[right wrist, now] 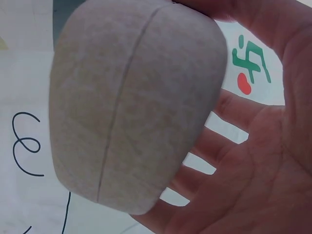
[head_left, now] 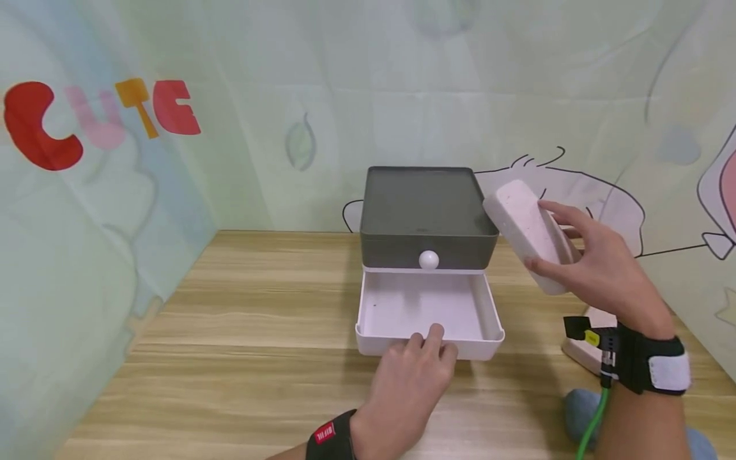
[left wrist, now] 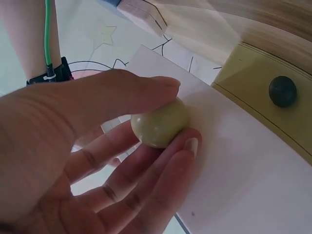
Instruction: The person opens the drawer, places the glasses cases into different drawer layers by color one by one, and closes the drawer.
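A: Where is the pale seamed case?
B: Between thumb and fingers of the right hand, clamped on its opposite sides. The left hand pinches a round knob, on the drawer lower-left of the right fingers.
A: How will it handle?
B: Probably light, stiff, slightly slippery; I would hold these sides, without pressing the seam.
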A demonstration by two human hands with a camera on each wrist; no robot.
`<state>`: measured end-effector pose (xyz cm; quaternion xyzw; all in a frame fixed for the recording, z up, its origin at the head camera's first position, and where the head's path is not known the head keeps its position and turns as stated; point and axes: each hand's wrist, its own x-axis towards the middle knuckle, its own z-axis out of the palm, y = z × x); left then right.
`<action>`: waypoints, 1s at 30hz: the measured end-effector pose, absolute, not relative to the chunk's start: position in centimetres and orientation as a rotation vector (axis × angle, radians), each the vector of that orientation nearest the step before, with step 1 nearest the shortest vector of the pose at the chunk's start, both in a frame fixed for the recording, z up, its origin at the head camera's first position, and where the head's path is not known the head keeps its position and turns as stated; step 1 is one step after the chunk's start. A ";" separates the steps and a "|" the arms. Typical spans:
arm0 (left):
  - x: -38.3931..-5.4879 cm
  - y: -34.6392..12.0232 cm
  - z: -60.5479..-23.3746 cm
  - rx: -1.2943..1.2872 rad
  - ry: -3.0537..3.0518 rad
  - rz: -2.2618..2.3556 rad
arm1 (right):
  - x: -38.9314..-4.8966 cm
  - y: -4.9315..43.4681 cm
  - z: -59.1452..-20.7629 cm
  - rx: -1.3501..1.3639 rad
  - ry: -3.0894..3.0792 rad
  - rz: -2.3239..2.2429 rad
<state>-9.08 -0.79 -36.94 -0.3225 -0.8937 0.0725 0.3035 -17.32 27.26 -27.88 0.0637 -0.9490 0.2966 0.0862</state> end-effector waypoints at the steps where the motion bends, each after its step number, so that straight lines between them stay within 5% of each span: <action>1: -9.1 -0.8 -37.0 -0.855 -2.365 0.189 | -17.3 27.2 -27.9 0.190 -2.828 0.883; 30: -8.5 -0.7 -37.0 -0.869 -2.312 0.181 | -17.0 26.2 -27.8 0.304 -2.767 0.959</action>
